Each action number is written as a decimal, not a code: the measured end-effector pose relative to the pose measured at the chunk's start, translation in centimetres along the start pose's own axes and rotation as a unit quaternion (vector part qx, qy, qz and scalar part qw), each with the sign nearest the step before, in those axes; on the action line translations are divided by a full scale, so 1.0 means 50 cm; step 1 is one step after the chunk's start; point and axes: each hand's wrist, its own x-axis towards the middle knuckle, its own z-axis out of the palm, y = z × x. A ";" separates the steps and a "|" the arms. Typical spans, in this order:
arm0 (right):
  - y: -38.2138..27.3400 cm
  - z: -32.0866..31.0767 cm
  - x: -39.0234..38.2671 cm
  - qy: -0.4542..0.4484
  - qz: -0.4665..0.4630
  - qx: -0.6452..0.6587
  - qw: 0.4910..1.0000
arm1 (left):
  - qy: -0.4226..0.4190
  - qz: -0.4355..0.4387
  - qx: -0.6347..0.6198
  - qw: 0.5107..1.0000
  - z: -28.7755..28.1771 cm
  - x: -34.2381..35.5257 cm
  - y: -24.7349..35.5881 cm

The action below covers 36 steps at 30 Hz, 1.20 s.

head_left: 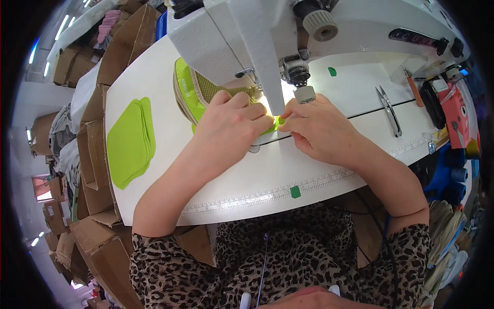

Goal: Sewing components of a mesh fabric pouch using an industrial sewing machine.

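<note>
Under the head of a white sewing machine (221,38), a lime-green fabric piece (269,129) lies in the bright light by the needle area. My left hand (229,126) presses on it from the left with curled fingers, the fingertips at the fabric beside the machine. Close on the right, my right hand (321,126) pinches the edge of the same fabric between thumb and fingers. Behind my left hand sit layered lime-green pieces with an olive mesh part (208,87), partly hidden by hand and machine. The needle itself is hidden.
A stack of lime-green cut pieces (128,144) lies on the white table (170,206) at left. Thread snips (389,110), an orange-handled tool (413,87) and a black case (433,105) lie at right. Cardboard boxes (95,154) line the left edge. A ruler strip (247,200) runs along the front.
</note>
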 end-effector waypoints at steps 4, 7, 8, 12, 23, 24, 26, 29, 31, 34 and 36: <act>-0.007 -0.001 0.001 0.010 -0.024 -0.028 0.999 | 0.006 -0.003 0.031 1.000 0.009 -0.002 0.010; -0.005 0.002 0.001 0.014 -0.048 -0.051 0.997 | 0.042 0.006 0.039 0.998 0.020 -0.011 0.013; -0.006 0.004 0.000 0.011 -0.052 -0.051 0.997 | 0.049 0.007 0.042 0.998 0.023 -0.015 0.013; -0.012 0.005 -0.002 0.032 -0.045 -0.062 0.997 | 0.039 -0.035 -0.015 0.999 0.039 -0.038 0.008; -0.013 0.003 0.006 0.043 -0.043 -0.097 0.993 | 0.058 -0.045 0.011 0.997 0.051 -0.024 0.005; -0.010 0.003 0.012 0.042 -0.040 -0.103 0.993 | 0.052 -0.043 0.022 0.997 0.051 -0.020 -0.001; -0.004 0.005 0.020 0.038 -0.037 -0.111 0.992 | 0.098 -0.035 0.024 0.994 0.066 -0.015 -0.012; -0.002 0.015 0.022 0.037 -0.029 -0.100 0.994 | 0.145 -0.024 0.026 0.989 0.079 -0.015 -0.020; -0.005 0.017 0.021 0.044 -0.017 -0.087 0.995 | 0.148 -0.035 0.028 0.988 0.079 -0.016 -0.021; -0.005 0.015 0.028 0.011 0.019 -0.104 0.994 | 0.146 -0.045 0.042 0.987 0.082 -0.011 -0.030; 0.004 0.024 0.023 0.013 0.020 -0.104 0.994 | 0.166 -0.039 0.034 0.985 0.089 -0.006 -0.036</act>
